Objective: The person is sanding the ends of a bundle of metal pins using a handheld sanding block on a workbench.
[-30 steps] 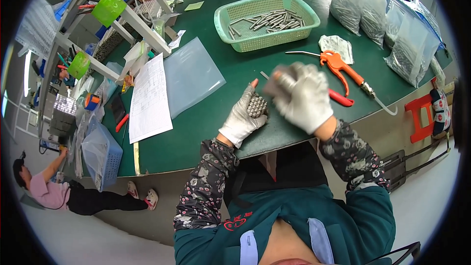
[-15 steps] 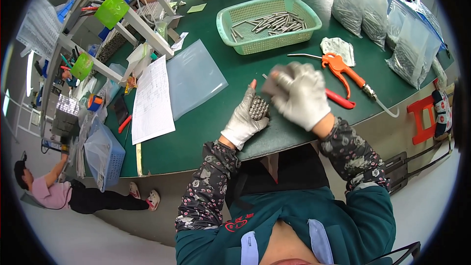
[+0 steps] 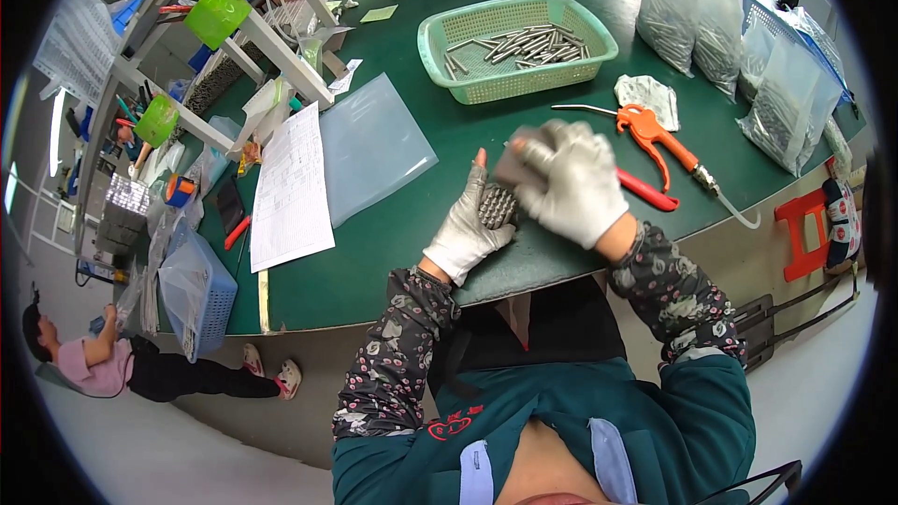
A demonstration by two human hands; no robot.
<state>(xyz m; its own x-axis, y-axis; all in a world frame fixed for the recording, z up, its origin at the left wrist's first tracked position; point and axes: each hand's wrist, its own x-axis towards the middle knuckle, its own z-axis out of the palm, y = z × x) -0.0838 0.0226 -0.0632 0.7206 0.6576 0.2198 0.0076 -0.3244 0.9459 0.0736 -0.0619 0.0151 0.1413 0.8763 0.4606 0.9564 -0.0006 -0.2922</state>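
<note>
My left hand (image 3: 465, 236), in a white glove, is wrapped round a tight bundle of short metal pins (image 3: 497, 207), with their ends facing up and its thumb stretched away. Just right of the bundle, my gloved right hand (image 3: 578, 185) grips a flat brownish-grey pad (image 3: 513, 170); both are smeared by motion. The pad is close above the bundle, and I cannot tell whether they touch. A red-handled tool (image 3: 649, 190) lies partly hidden behind my right hand. Farther right rests an orange air blow gun (image 3: 650, 131) with a hose.
A pale green basket (image 3: 524, 90) with loose metal pins stands at the back. White cloth (image 3: 647, 101) lies near the blow gun. Filled plastic bags (image 3: 790, 122) stand at the right. A clear plastic sheet (image 3: 374, 150) and printed paper (image 3: 290, 196) lie left, by a blue basket (image 3: 208, 304).
The pad in my right hand has shifted slightly toward me and left, beside the bundle. My left hand keeps its grip. A person at the far left has drawn an arm back from the shelf.
</note>
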